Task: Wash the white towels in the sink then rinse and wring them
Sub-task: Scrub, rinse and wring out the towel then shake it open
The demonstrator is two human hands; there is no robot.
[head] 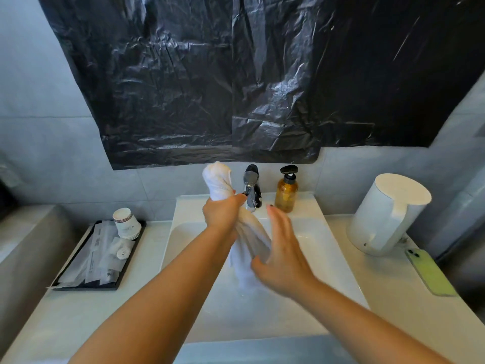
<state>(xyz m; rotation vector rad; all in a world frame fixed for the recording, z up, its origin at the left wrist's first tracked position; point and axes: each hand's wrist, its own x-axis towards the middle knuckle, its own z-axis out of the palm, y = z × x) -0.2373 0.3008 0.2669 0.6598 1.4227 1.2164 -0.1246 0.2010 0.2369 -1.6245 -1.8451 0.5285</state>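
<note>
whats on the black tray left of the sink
On the black tray stand stacked paper cups at its far end, with wrapped sachets and packets covering most of it. Anything beneath the packets is hidden.

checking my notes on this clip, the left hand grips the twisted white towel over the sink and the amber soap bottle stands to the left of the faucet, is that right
Not quite. In the head view the amber soap bottle stands to the right of the faucet, not the left. The rest holds: the left hand grips the twisted white towel over the sink.
</note>
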